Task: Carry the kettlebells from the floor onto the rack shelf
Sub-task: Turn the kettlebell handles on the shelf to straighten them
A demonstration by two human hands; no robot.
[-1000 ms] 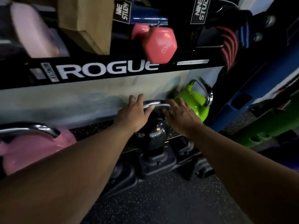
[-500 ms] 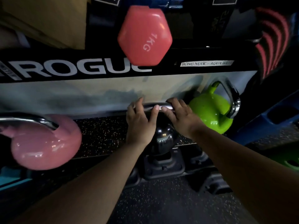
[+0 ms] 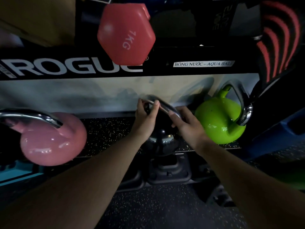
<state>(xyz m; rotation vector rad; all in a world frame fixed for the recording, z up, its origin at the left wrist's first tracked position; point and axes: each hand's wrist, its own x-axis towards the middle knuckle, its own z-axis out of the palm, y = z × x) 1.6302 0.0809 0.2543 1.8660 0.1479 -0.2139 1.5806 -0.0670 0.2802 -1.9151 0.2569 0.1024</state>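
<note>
A black kettlebell (image 3: pixel 162 140) with a chrome handle sits at the front edge of the speckled rack shelf (image 3: pixel 109 134). My left hand (image 3: pixel 145 119) grips the left end of its handle and my right hand (image 3: pixel 186 124) holds the right end. The handle is tilted, its left end higher. A pink kettlebell (image 3: pixel 51 139) stands on the shelf to the left. A green kettlebell (image 3: pixel 221 119) stands on the shelf to the right, close to my right hand.
Above runs a black rack beam (image 3: pixel 74 68) lettered ROGUE, with a red 1 kg dumbbell (image 3: pixel 127 33) on the upper shelf. Black weights (image 3: pixel 168 169) lie on the speckled floor (image 3: pixel 165 209) below the shelf. A blue post (image 3: pixel 280 129) stands at the right.
The view has come closer to the shelf. The black kettlebell's handle has tilted, left end up, and both hands have closed more firmly around it.
</note>
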